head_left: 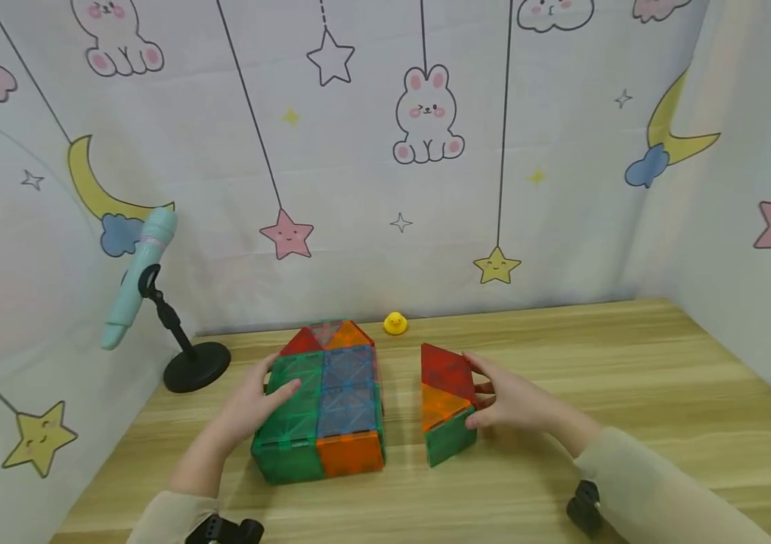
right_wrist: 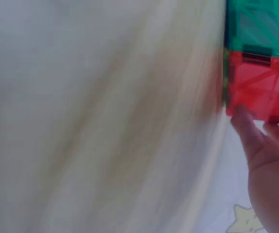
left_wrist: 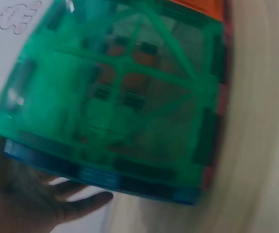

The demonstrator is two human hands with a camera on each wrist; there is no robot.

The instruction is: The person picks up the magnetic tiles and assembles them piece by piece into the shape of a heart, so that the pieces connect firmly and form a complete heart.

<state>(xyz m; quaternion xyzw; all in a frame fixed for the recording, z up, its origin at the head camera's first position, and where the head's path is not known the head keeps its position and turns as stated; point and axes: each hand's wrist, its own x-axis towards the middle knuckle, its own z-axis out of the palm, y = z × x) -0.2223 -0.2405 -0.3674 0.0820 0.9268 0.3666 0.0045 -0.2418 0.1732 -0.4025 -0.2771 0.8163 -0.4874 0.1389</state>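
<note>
A large box-like block of translucent magnetic tiles (head_left: 349, 397), green, blue and orange, stands on the table, with red and orange triangular tiles at its back. My left hand (head_left: 254, 402) lies along its left side, thumb stretched over the green top; in the left wrist view, straight fingers (left_wrist: 83, 206) show beside the tile wall. To the right, apart from the large block, is a smaller wedge of magnetic tiles (head_left: 445, 385) in red, orange and green. My right hand (head_left: 511, 397) holds this wedge by its right side, thumb near the green tile and fingers at the red part.
A yellow toy duck (head_left: 395, 323) sits near the table's back edge, behind the gap between the tile builds. At the back left a light blue toy microphone (head_left: 140, 276) leans on a black stand (head_left: 196, 366). A patterned cloth (head_left: 358, 151) hangs behind the wooden table (head_left: 630, 363).
</note>
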